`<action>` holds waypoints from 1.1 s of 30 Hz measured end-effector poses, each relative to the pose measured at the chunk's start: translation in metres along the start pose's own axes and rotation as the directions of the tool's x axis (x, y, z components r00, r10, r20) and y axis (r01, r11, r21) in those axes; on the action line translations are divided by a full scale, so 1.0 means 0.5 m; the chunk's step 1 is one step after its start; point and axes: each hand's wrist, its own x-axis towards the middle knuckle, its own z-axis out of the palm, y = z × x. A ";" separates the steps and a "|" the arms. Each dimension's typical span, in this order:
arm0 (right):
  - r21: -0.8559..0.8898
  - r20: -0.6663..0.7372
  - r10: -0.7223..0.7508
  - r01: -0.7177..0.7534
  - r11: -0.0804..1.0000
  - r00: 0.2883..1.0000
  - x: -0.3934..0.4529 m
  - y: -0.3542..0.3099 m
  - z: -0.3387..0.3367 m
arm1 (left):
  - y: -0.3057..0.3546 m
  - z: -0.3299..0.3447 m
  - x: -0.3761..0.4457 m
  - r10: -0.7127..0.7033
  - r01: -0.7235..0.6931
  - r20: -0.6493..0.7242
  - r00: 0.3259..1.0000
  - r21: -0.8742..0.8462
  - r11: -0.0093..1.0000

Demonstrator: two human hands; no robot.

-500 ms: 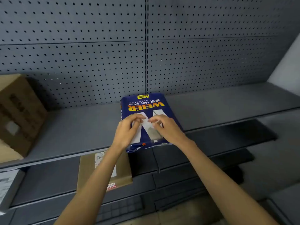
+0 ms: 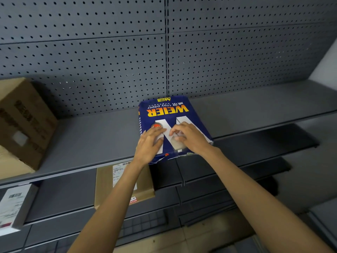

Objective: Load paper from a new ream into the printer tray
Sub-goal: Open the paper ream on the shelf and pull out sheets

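Ream of WEIER copy paper [image 2: 169, 114]: dark blue wrapper, yellow brand lettering and a large white "W", print reading upside down to the wearer. Lies flat on the grey metal shelf [image 2: 91, 143], just right of frame centre, its near end jutting slightly past the shelf's front edge. Wrapper looks crumpled along that near edge.

Left hand [image 2: 148, 143]: palm down on the ream's near-left part, fingers loosely spread and pressed flat against the wrapper; grips nothing.

Right hand [image 2: 189, 137]: resting on the ream's near-right part, fingers curled with tips pinched at the wrapper's top face near the seam; whether a fold is actually caught between them cannot be told.

Pegboard back panel [image 2: 82, 57]: grey, perforated, behind the shelf from 9 to 2 o'clock.

Cardboard box [image 2: 23, 123]: brown, on the same shelf at 9 o'clock, well apart from the ream.

Brown parcel [image 2: 124, 187]: flat, white shipping label, on the lower shelf at 7 o'clock of the ream, partly hidden by the left forearm.

White-labelled package [image 2: 12, 205]: at the frame's 8 o'clock edge, cut off.
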 end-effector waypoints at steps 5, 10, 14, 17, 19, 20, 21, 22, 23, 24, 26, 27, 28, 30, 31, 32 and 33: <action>-0.028 0.015 -0.009 0.010 1.000 1.000 0.005 0.001 -0.003 | -0.003 0.005 -0.001 -0.003 0.003 -0.018 1.000 -0.024 1.000; -0.049 -0.063 0.019 -0.022 0.999 0.998 0.011 -0.004 0.000 | -0.005 0.007 0.000 -0.012 0.011 -0.021 1.000 -0.022 1.000; -0.062 -0.096 0.010 -0.016 0.998 0.995 0.000 -0.004 -0.005 | -0.003 0.005 -0.001 -0.012 0.011 -0.016 1.000 -0.021 1.000; -0.093 -0.078 -0.003 -0.004 0.996 0.997 -0.014 -0.005 -0.012 | -0.001 0.003 -0.001 -0.013 0.013 -0.008 1.000 -0.012 1.000; -0.117 -0.075 -0.027 0.018 0.993 0.997 -0.023 -0.004 -0.017 | 0.001 0.002 -0.002 -0.022 0.022 0.000 1.000 -0.015 1.000; -0.126 -0.079 -0.039 0.029 0.992 0.996 -0.028 -0.004 -0.020 | 0.001 0.001 -0.002 -0.024 0.024 0.002 1.000 -0.015 1.000; -0.131 -0.083 -0.050 0.038 0.991 0.995 -0.033 -0.002 -0.023 | 0.001 0.001 -0.002 -0.023 0.023 0.003 1.000 -0.014 1.000; -0.134 -0.086 -0.058 0.046 0.990 0.995 -0.038 -0.001 -0.026 | 0.001 0.000 -0.002 -0.020 0.020 0.002 1.000 -0.014 1.000; -0.136 -0.086 -0.066 0.053 0.989 0.994 -0.044 0.001 -0.029 | 0.000 -0.001 -0.001 -0.018 0.018 0.002 1.000 -0.018 1.000; -0.142 -0.083 -0.071 0.059 0.988 0.994 -0.052 0.002 -0.033 | 0.000 -0.001 -0.001 -0.019 0.019 0.001 1.000 -0.025 1.000; -0.155 -0.070 -0.081 0.070 0.985 0.994 -0.066 0.004 -0.040 | 0.000 0.000 -0.002 -0.027 0.027 0.005 1.000 -0.041 0.999; -0.159 -0.059 -0.088 0.078 0.984 0.994 -0.073 0.005 -0.044 | 0.000 -0.001 -0.002 -0.032 0.032 0.008 0.999 -0.046 0.998; -0.159 -0.047 -0.096 0.087 0.983 0.994 -0.079 0.006 -0.047 | 0.001 -0.001 -0.002 -0.035 0.035 0.010 0.999 -0.047 0.998; -0.147 -0.021 -0.104 0.100 0.984 0.994 -0.090 0.007 -0.051 | 0.003 -0.002 -0.003 -0.031 0.031 0.013 0.999 -0.038 0.999; -0.135 -0.005 -0.103 0.102 0.986 0.995 -0.095 0.008 -0.053 | 0.004 -0.003 -0.003 -0.027 0.028 0.014 1.000 -0.035 0.999; -0.125 0.013 -0.100 0.101 0.987 0.995 -0.100 0.007 -0.055 | 0.006 -0.004 -0.003 -0.026 0.026 0.016 1.000 -0.035 0.999; -0.119 0.029 -0.097 0.099 0.988 0.995 -0.105 0.007 -0.057 | 0.007 -0.005 -0.003 -0.027 0.028 0.018 0.999 -0.038 0.999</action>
